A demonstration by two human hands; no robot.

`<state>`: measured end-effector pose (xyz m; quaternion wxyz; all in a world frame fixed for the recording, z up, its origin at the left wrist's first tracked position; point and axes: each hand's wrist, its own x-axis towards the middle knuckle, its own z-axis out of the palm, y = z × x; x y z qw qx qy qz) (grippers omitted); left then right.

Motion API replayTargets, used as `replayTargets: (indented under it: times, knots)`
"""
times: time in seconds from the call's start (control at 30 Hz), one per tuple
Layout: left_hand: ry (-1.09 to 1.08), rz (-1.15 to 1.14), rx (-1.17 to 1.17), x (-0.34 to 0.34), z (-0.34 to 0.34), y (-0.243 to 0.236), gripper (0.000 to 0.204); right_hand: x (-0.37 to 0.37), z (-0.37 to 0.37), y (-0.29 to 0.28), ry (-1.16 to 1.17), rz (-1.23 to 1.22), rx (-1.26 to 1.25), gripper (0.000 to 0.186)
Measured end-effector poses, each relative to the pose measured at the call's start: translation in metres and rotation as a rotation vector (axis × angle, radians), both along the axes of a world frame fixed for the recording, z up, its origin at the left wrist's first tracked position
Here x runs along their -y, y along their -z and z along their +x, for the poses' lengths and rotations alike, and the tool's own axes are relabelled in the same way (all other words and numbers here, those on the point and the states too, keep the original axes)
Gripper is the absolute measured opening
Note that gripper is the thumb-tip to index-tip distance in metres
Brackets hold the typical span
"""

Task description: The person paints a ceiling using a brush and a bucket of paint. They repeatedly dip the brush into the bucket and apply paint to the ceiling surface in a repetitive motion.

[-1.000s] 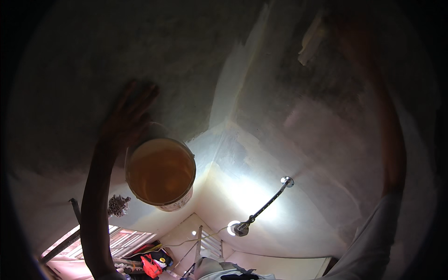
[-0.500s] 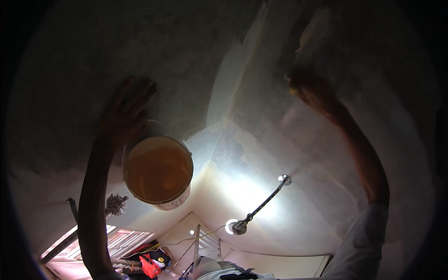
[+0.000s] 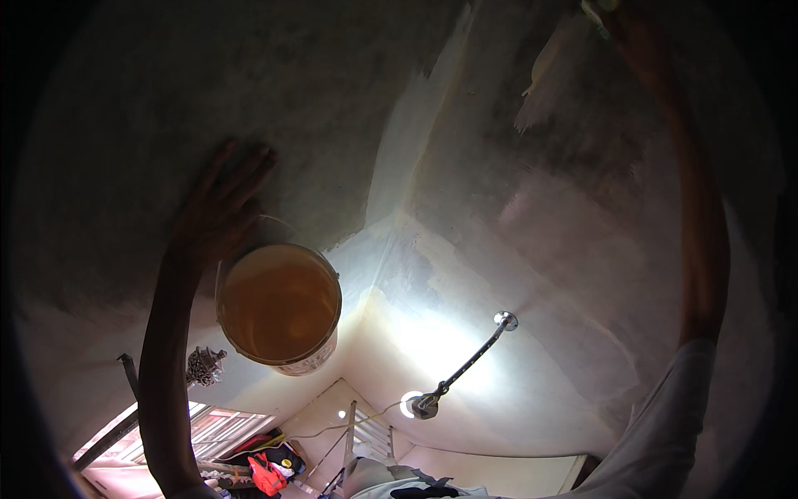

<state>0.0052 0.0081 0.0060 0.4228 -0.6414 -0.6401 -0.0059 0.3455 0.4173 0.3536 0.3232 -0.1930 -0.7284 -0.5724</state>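
My left hand [image 3: 220, 200] has its fingers spread against the dark plaster surface [image 3: 324, 100]. Beside it hangs a round bucket [image 3: 283, 308] with brownish liquid or a brown inside showing. Its thin wire handle runs up toward this hand, but where it is held is hidden. At the upper right my right hand [image 3: 640, 46] is closed around a small tool [image 3: 597, 18] with pale and yellow-green parts, its kind too dim to make out. The tool is by the plaster, near a light streaked patch [image 3: 549, 62].
A dark rod [image 3: 474, 358] on a round metal mount carries a lit lamp [image 3: 424, 405]. A grey ornamental piece [image 3: 205, 366] is beside my left forearm. Lower down are a barred window [image 3: 224, 428], a ladder [image 3: 370, 432], a cable and a red cloth-like item [image 3: 266, 474].
My right hand has moved up and to the right with its tool, and the arm is straighter. My left hand and the bucket have barely moved.
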Motion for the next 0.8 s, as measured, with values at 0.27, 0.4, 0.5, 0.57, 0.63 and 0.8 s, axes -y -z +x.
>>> replayTargets:
  times: [0.27,0.4,0.5,0.57,0.63,0.8]
  knots:
    - [0.091,0.089,-0.007,-0.014,0.002,0.002,0.015,0.081,0.015,0.110,-0.439,-0.095,0.419,0.031]
    - [-0.019,0.004,0.005,0.009,-0.003,0.004,0.015,0.090,-0.030,0.148,-0.299,-0.218,0.333,0.034]
    - [0.038,0.033,0.009,-0.002,-0.002,0.001,0.015,0.100,-0.022,0.103,-0.240,-0.504,0.080,0.033]
    - [0.022,0.036,-0.010,0.002,-0.002,0.001,0.016,0.105,-0.036,0.055,-0.237,-0.443,0.001,0.014]
    - [0.029,0.024,-0.001,-0.003,-0.001,0.001,0.016,0.092,-0.037,0.031,-0.234,-0.357,-0.042,0.016]
    - [0.006,0.014,-0.006,0.007,-0.004,0.003,0.015,0.069,-0.057,-0.024,-0.332,-0.277,-0.063,0.016]
